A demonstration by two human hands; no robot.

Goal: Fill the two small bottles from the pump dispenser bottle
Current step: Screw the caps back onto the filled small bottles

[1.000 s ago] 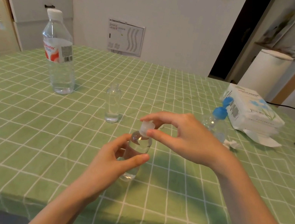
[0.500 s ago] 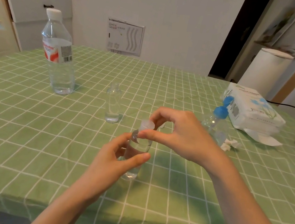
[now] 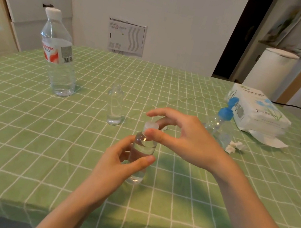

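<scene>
- the left hand (image 3: 117, 162) was wrapped around a small clear bottle (image 3: 142, 152), thumb on the near side and fingers behind, closed on its body and holding it upright near the middle of the table (image 3: 23, 132).
- the bottle held clear liquid up to about its shoulder; whether its base touched the green checked cloth could not be told.
- the right hand (image 3: 183, 139) reached over the bottle's top, thumb and fingertips pinched on the white cap (image 3: 151, 126) that sat on the neck, the index finger lifted above it.
- a second small bottle (image 3: 115, 106) stood upright and uncapped just behind, apart from both hands, with only a little liquid at the bottom.
- the pump bottle (image 3: 220, 125), with its blue top, stood to the right beyond the right hand, just beside a pack of tissues (image 3: 257, 112).
- a crumpled bit of tissue (image 3: 233, 146) lay near the pump bottle's base.
- a large water bottle (image 3: 59, 57) with a white cap stood at the far left.
</scene>
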